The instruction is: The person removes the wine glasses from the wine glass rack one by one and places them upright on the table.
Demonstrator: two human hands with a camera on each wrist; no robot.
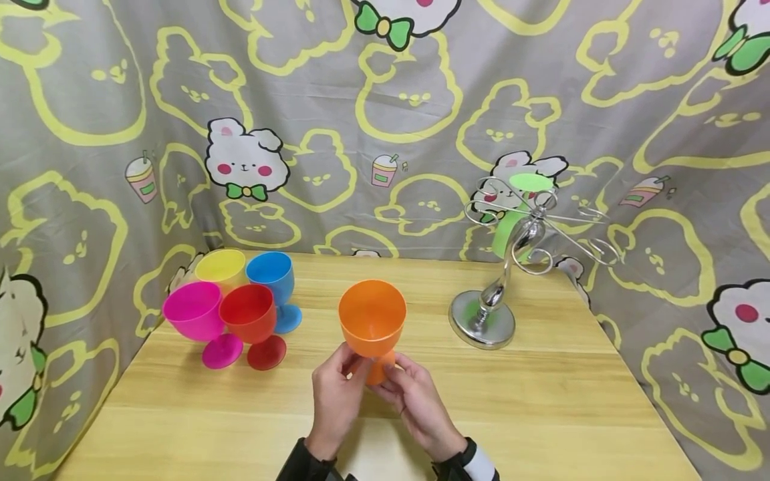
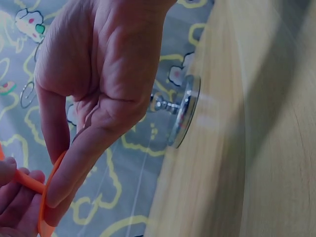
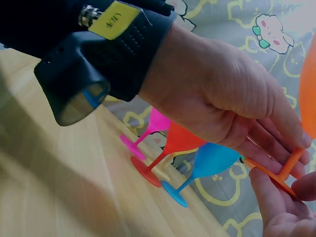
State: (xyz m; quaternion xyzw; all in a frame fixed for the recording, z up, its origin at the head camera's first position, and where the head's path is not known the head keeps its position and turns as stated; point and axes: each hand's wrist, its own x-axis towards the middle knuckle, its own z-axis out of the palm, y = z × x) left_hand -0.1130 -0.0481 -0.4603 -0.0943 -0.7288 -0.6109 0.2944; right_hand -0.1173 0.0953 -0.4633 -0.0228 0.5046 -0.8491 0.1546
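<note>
An orange plastic goblet (image 1: 371, 317) is held above the table in front of me, its bowl facing up. My left hand (image 1: 338, 399) pinches the goblet's round foot (image 2: 47, 197) between thumb and fingers. On the stem (image 3: 291, 165), the thumb and fingers of my right hand (image 1: 421, 406) grip just below the bowl. To the left stand a magenta goblet (image 1: 195, 310), a red goblet (image 1: 248, 317), a yellow goblet (image 1: 221, 268) and a blue goblet (image 1: 272, 274). A green goblet (image 1: 508, 234) hangs upside down on the silver rack (image 1: 529, 230) at right.
The rack's heavy round base (image 1: 482, 321) stands on the wooden table (image 1: 541, 407), and its curled wire arms spread outward at the top. A patterned curtain (image 1: 337, 160) rises behind the table and along both sides.
</note>
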